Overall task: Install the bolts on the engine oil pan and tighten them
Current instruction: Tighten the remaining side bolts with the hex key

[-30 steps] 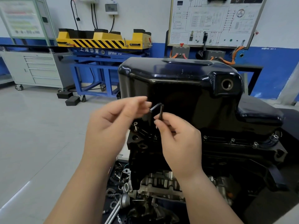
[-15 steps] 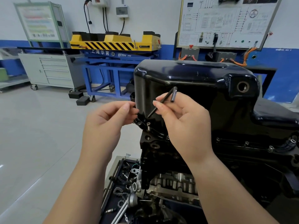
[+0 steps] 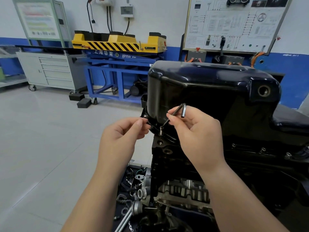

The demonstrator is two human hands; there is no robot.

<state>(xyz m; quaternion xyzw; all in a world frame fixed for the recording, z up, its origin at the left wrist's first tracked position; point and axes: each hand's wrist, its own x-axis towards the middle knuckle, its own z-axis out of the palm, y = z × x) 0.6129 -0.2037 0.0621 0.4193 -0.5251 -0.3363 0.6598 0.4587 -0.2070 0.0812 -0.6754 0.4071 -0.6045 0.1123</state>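
Fingertips of the left hand (image 3: 120, 139) curled against the oil pan (image 3: 209, 91) rim, hiding anything between them. Fingers of the right hand (image 3: 197, 139) covered part of the hex key (image 3: 183, 109) shaft. Below the fingers, loose parts (image 3: 133, 181) were too small to identify.

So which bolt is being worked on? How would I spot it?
Find the big glossy black oil pan. At its near left corner flange stands a small silver bolt. Unlike the bolts along the right flange, it has the hex key tip on it.
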